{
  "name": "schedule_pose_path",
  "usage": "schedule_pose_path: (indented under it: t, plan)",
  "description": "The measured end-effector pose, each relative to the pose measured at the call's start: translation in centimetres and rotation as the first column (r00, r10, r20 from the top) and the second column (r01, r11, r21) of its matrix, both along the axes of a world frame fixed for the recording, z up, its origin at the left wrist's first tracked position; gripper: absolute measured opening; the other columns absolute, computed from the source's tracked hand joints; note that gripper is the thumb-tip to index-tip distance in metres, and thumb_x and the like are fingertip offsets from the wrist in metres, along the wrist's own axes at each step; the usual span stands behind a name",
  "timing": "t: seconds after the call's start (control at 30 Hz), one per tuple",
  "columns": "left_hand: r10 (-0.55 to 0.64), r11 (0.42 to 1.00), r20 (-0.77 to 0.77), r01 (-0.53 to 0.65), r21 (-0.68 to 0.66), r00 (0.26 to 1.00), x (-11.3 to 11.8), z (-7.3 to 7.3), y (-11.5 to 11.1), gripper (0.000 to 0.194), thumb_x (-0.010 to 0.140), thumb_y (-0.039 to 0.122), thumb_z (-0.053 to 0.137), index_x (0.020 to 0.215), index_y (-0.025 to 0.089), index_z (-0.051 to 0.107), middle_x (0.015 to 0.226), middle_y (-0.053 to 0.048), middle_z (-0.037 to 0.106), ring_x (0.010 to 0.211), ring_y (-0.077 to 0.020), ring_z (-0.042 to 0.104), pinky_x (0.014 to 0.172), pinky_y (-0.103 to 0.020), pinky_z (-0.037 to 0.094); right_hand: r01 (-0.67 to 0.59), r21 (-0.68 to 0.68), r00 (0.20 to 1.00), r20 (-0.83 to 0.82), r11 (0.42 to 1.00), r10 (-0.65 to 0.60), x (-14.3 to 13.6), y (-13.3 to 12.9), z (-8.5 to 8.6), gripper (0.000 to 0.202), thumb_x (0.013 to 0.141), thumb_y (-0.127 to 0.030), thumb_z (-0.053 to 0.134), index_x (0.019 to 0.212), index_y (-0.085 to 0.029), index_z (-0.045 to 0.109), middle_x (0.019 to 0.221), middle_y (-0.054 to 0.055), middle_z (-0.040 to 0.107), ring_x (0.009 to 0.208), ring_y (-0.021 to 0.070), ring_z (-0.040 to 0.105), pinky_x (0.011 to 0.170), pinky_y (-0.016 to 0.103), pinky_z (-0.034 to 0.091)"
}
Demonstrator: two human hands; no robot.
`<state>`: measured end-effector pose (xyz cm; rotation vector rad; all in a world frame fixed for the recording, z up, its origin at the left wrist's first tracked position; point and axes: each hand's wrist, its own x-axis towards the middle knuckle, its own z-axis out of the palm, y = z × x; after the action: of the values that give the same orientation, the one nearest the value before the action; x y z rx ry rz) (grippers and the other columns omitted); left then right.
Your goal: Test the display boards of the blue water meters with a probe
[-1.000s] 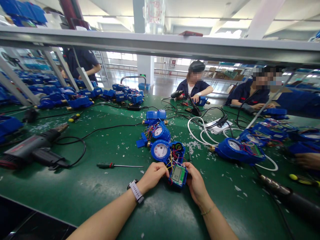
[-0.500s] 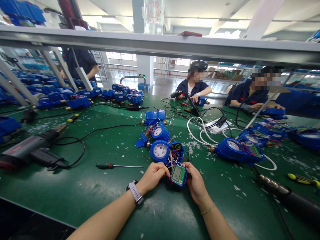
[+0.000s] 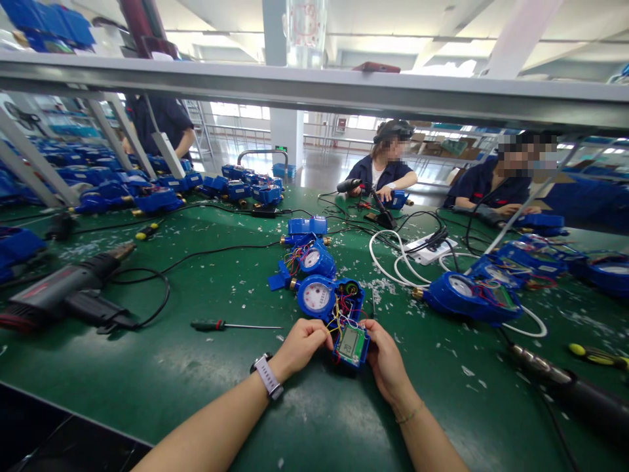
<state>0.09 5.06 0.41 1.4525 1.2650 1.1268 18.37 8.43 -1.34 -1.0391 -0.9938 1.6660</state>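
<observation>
In front of me lies an opened blue water meter with a white round dial (image 3: pixel 316 296), its wired compartment (image 3: pixel 350 296) exposed. Red, yellow and white wires run from it to a blue display cover (image 3: pixel 364 357) with a green circuit board and a lit LCD screen (image 3: pixel 349 343). My right hand (image 3: pixel 386 354) grips that cover by its right edge. My left hand (image 3: pixel 305 344) is closed in a pinch at the cover's left edge, beside the yellow wires (image 3: pixel 334 326); what sits between those fingertips is hidden.
A screwdriver (image 3: pixel 236 326) and a heat gun (image 3: pixel 69 288) lie to the left. More blue meters stand ahead and right (image 3: pixel 469 295), near a white power strip (image 3: pixel 429 249). A dark-handled tool (image 3: pixel 565 380) lies right. Co-workers sit across the green table; a shelf (image 3: pixel 314 82) spans overhead.
The characters on the LCD screen look different now. Both hands stay in the same place on the cover; the whole view has shifted slightly.
</observation>
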Motion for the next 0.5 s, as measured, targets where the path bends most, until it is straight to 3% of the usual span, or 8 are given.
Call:
schedule_pose_path:
  t: [0.33,0.5]
  plan:
    - [0.053,0.998,-0.090,-0.049,0.043,0.995,0.06,-0.30,0.14,0.030,0.073,0.022,0.042,0.048,0.016,0.058,0.052,-0.001,0.055,0.055,-0.0136,0.051,0.059,-0.025,0.040,0.007,-0.003,1.000,0.004,1.000,-0.007,-0.22,-0.22,0.56,0.021,0.069,-0.033,0.064,0.083,-0.019,0.057,0.074,-0.002,0.058,0.065,0.0155,0.054,0.059,0.027,0.043]
    - [0.140,0.982,-0.185,-0.112,0.154,0.973,-0.19,0.48,-0.57,0.021,0.084,0.033,0.051,0.089,0.015,0.061,0.073,-0.002,0.062,0.066,-0.0152,0.054,0.063,-0.025,0.042,0.011,0.005,1.000,0.012,1.000,-0.011,-0.03,-0.09,0.20,0.021,0.071,-0.033,0.064,0.084,-0.019,0.057,0.075,-0.001,0.058,0.066,0.0152,0.054,0.060,0.027,0.043]
